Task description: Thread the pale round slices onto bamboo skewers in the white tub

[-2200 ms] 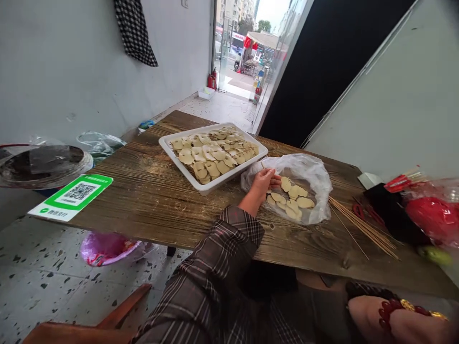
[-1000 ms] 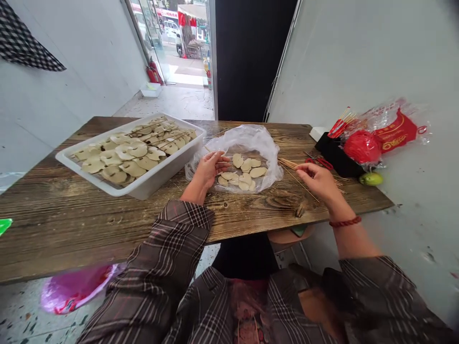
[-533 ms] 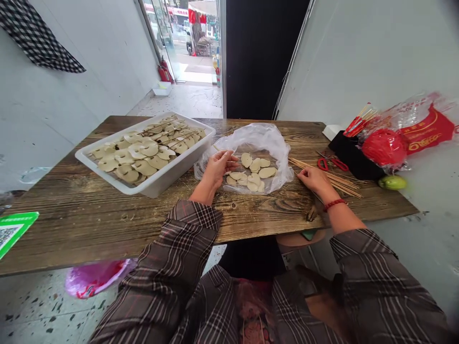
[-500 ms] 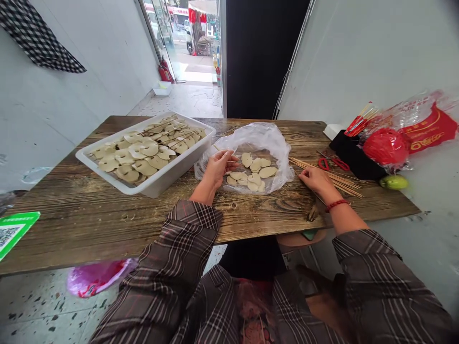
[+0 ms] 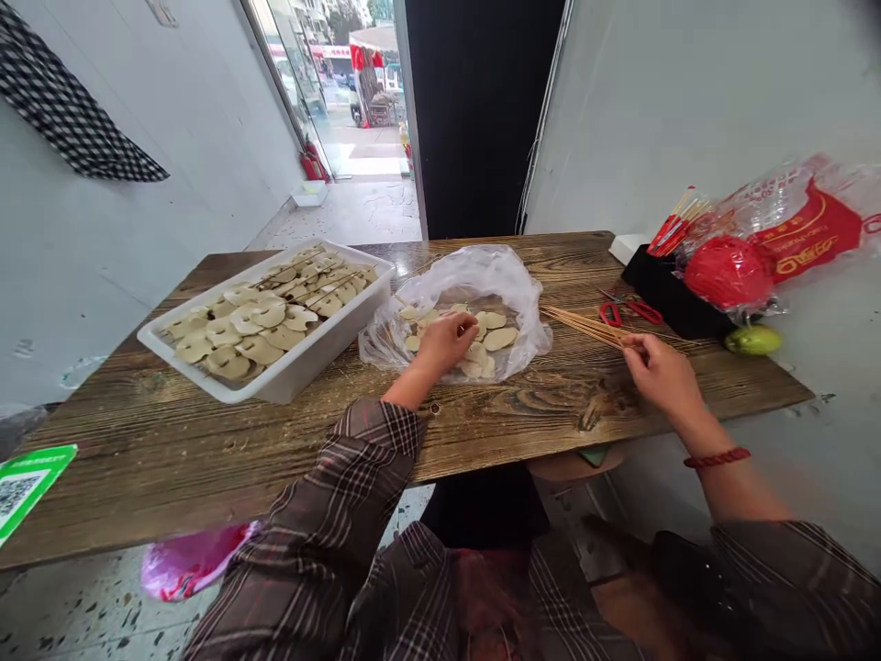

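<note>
Slices [image 5: 500, 339], pale and flat, lie overlapping inside the plastic bag [image 5: 482, 262] on the wooden table [image 5: 496, 422], right of the white tub [image 5: 330, 347]. Over them, the left hand [image 5: 444, 344] has its fingers curled and drawn together; whether it pinches 1 is hidden. The right hand [image 5: 657, 372] is at the thin sticks [image 5: 582, 324], thumb and forefinger close together; the view leaves unclear whether it grips 1. For clean handling, peeling 1 slice at a time by its edge seems best, since overlapped ones look likely to cling; the bag's loose rim is better clear of the wrist. On the right, rolling 1 stick free looks safer than tugging, which could scatter the rest towards the red-handled scissors [image 5: 645, 312] just beyond, on the far side.
</note>
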Demonstrator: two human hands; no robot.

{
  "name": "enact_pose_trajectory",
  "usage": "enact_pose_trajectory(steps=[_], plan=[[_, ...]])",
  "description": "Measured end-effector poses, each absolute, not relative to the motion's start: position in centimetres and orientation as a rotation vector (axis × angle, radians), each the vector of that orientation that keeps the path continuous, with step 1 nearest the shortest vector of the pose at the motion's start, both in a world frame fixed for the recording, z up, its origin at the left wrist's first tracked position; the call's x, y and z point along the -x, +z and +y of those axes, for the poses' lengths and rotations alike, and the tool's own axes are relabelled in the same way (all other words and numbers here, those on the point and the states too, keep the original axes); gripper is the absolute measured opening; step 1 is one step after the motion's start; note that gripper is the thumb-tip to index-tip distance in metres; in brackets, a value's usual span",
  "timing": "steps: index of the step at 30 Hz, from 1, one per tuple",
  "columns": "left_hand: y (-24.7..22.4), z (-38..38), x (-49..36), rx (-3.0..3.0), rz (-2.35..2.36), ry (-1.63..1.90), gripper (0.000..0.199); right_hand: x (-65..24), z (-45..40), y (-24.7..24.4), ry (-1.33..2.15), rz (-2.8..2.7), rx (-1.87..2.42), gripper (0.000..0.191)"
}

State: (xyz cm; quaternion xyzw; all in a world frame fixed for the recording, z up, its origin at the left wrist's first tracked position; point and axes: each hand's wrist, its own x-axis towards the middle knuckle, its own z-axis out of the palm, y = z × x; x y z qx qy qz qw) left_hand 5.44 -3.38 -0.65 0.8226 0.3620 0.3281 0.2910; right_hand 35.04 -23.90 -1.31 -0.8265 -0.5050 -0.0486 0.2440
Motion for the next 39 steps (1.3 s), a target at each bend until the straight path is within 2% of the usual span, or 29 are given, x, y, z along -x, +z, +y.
enact_pose_trajectory(steps=[5,10,14,20,23,27,33,39], plan=[[-0.5,-4.3,-8.5,-2.581,1.081,0.511,0.014,-31.8,-22.0,0.8,0.101,-1.155,1.781,0.035],[-0.8,-4.9,-9.7,-2.635,1.203,0.374,0.013,-27.6,-17.6,1.3,0.344,-1.248,1.496,0.033],[-0.9,-5.3,-10.0,-2.571,1.172,0.43,0.009,-25.7,-14.3,1.3,0.462,-1.254,1.422,0.032],[-1.2,-5.2,-10.0,-2.423,1.176,0.472,0.019,-24.4,-10.2,3.0,0.692,-1.142,1.268,0.031],[-1.4,-5.2,-9.8,-2.397,1.14,0.476,0.013,-24.1,-9.0,3.1,0.773,-1.068,1.196,0.03],[-1.3,-5.0,-8.7,-2.278,1.08,0.64,0.011,-24.1,-8.8,2.1,0.814,-0.995,1.148,0.029],[0.8,-3.8,-4.4,-1.788,1.019,0.871,0.004,-24.4,-9.7,1.8,0.876,-1.041,1.106,0.03],[1.6,-3.4,-1.4,-1.222,0.908,0.928,0.023,-22.9,-10.6,1.3,1.032,-1.147,1.102,0.029]])
